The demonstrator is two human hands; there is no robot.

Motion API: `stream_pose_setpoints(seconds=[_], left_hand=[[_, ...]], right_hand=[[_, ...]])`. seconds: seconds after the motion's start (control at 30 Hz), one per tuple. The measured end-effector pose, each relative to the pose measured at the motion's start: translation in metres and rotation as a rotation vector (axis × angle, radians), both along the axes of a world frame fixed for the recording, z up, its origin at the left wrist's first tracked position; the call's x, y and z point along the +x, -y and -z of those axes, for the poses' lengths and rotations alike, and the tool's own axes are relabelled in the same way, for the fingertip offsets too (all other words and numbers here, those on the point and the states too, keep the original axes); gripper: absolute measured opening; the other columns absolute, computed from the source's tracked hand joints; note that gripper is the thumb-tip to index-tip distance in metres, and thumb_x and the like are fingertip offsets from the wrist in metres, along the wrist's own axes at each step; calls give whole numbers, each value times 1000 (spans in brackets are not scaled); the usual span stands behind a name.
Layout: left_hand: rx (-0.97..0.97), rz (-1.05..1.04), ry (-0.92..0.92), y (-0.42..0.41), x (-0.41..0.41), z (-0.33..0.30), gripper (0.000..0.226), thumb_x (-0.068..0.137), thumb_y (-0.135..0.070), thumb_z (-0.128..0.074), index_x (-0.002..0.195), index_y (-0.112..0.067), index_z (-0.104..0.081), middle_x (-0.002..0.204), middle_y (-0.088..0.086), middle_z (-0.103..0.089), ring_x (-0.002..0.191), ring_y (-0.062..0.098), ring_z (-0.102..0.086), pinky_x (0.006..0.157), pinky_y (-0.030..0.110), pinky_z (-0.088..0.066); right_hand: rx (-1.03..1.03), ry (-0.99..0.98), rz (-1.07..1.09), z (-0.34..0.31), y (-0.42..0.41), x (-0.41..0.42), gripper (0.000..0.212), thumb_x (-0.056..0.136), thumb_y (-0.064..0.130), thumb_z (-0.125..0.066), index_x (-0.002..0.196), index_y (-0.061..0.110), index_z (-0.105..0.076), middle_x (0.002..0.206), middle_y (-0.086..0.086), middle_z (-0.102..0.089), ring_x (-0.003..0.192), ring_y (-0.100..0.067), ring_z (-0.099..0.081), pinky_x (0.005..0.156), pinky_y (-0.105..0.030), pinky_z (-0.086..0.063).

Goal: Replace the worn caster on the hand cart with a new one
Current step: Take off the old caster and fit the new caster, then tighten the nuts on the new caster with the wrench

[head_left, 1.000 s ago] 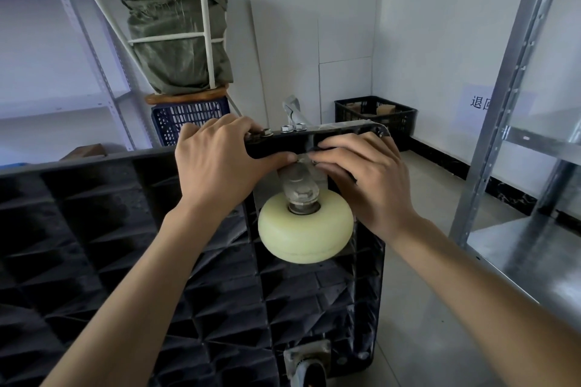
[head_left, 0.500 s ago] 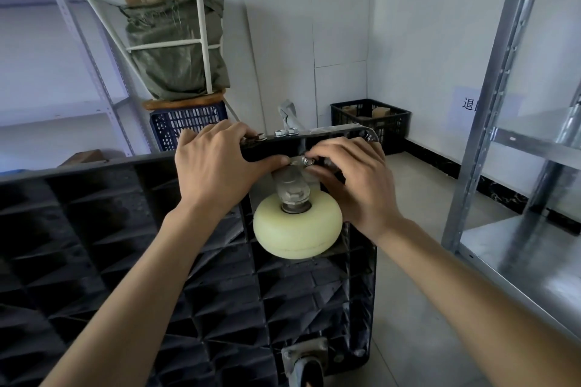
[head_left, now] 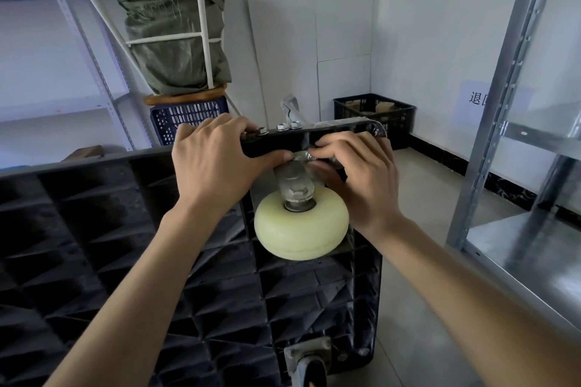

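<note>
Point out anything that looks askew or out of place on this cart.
The cart stands on its side, ribbed underside facing the camera, presumably for the repair. The cream caster juts sideways from its top corner. Nothing looks broken or spilled.

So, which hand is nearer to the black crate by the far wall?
The right hand. It works at the cart's corner, just in front of the black crate. The left hand grips the cart edge farther left, nearer the blue crate.

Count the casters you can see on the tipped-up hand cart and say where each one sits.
2. A cream-wheeled caster at the cart's upper corner, between the two hands, and a grey caster at the lower corner by the frame's bottom edge. Others may be out of view.
</note>
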State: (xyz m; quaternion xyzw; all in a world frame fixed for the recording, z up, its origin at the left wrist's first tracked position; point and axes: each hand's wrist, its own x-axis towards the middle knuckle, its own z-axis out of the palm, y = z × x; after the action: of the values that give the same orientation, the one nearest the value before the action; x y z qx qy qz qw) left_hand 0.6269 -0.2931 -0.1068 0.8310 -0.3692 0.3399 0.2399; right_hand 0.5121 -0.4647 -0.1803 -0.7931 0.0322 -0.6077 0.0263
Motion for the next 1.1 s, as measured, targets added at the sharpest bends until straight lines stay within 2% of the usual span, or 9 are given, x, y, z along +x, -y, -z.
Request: stream_pose_setpoints(seconds=[0.27,0.37,0.43,0.57,0.67,0.77,0.97,1.1], left_hand=[[13,5,30,0,2,2,71,70,-90,-53,105,-30,-70,105,-8,-70,102,20,-63,93,40,-35],[34,12,82,-3,3,6,72,76,-89,-50,108,-28,-70,104,-7,-70,100,21,-63,92,40,-35],[48,40,109,-6,5,8,68,81,-84,-49,114,-27,-69,106,-6,-70,101,20,-64,93,39,-36],[-24,144,148,-26,4,24,63,90,-67,-58,133,-21,-60,128,-2,-67,121,22,-58,107,39,-34],[-91,177,173,-49,-4,52,68,93,-57,-62,145,-14,-52,151,4,-50,143,22,-42,121,42,-27],[-123,198,109,-68,-19,92,69,95,-53,-59,149,-12,-48,160,4,-38,149,22,-33,122,46,-25],[136,237,-128,-89,-52,191,70,90,-61,-61,146,-18,-53,153,0,-49,140,20,-46,117,38,-30],[252,231,-318,-102,-76,255,68,84,-55,-74,140,-21,-59,145,-2,-57,131,21,-53,109,37,-38]], right_hand=[[18,-29,0,2,-3,-1,25,100,39,-62,100,18,-74,111,7,-70,98,-21,-63,85,-45,-43],[26,-85,0,0,-5,-7,20,99,36,-66,108,20,-73,114,8,-69,101,-20,-62,89,-41,-42],[14,-147,6,-1,-5,-14,24,99,35,-67,118,21,-71,119,8,-67,108,-19,-61,93,-39,-42],[-49,-295,4,6,-1,-39,43,98,28,-65,139,18,-59,139,4,-59,128,-19,-54,109,-39,-42],[-33,-365,49,19,-1,-62,52,96,31,-67,145,19,-54,149,7,-51,136,-15,-48,116,-37,-37],[0,-388,65,43,-6,-81,48,98,36,-65,141,18,-57,147,5,-54,134,-18,-52,111,-36,-42],[78,-616,50,124,-34,-112,48,100,43,-61,143,22,-56,147,8,-54,134,-15,-51,111,-35,-43],[179,-777,55,191,-60,-131,48,97,44,-64,141,26,-57,143,10,-56,130,-14,-53,107,-34,-44]])
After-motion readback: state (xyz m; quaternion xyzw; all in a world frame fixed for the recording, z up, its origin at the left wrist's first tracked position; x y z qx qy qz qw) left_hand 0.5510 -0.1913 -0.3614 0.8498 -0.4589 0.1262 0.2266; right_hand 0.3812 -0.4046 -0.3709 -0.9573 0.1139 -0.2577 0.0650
